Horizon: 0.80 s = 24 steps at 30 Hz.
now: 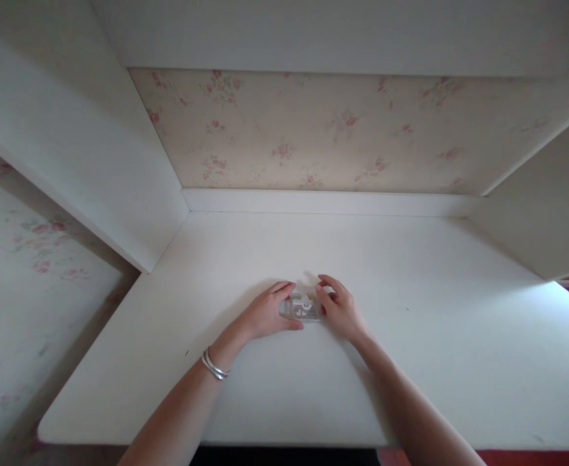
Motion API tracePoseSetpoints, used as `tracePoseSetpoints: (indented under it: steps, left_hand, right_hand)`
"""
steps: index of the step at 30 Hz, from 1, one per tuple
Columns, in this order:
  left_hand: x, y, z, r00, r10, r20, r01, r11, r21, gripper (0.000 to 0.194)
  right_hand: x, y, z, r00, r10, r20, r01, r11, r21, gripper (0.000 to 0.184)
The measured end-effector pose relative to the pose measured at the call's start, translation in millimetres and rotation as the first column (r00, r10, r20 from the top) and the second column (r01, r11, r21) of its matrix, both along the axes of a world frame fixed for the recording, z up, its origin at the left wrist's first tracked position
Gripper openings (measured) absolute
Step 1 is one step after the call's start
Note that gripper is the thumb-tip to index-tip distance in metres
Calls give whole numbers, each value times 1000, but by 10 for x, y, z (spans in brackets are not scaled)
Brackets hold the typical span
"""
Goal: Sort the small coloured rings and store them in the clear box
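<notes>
A small clear plastic bottle (306, 307) with white printing lies on its side on the white desk (294, 395), in the middle of the head view. My left hand (267, 314) is wrapped round its left end, fingers on the far side and thumb on the near side. Two silver bangles (213, 364) circle my left wrist. At the bottle's other end, my right hand (341, 309) has its fingers curled in against it, with the index finger bent above. The fingertips partly hide that end, so its exact shape is unclear.
White panels (100, 129) rise at the left and a side panel (546, 188) at the right. Behind the desk is flowered wallpaper (284, 129) above a low white ledge (327, 202). A white surface overhangs at the top. A small dark mark (186, 353) lies left of my arm.
</notes>
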<state>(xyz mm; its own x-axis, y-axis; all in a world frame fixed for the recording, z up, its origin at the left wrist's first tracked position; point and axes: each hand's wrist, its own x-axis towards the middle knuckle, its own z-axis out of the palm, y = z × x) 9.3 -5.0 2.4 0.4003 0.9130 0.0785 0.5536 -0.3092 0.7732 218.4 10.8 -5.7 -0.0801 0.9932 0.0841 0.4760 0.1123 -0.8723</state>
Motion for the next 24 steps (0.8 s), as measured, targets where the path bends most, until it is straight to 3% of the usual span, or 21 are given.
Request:
tracePoseSetpoints:
  steps: [3,8,14,20,24]
  left_hand:
    - [-15,-3,3,1000,-13,7,13,1000,5,95]
    - [-25,-4,8,999,-33,16,33,999,39,80]
    - [-29,-3,-40,1000,-6,9,6,998,64,79]
    - [-27,-21,-50,1000,23,18,-24,997,75,81]
    - [-16,-23,-60,999,34,34,-36,997,68,85]
  right_hand:
    - [103,-77,56,994,103,-18,-104,995,-4,44]
    - [217,-225,73,963,265,39,-266,963,31,52]
    - [230,-241,42,954,278,115,-277,961,-23,57]
    - [240,-208,161,941,263,212,-257,965,-57,60]
    - [160,-242,193,955,235,180,-237,971,-13,55]
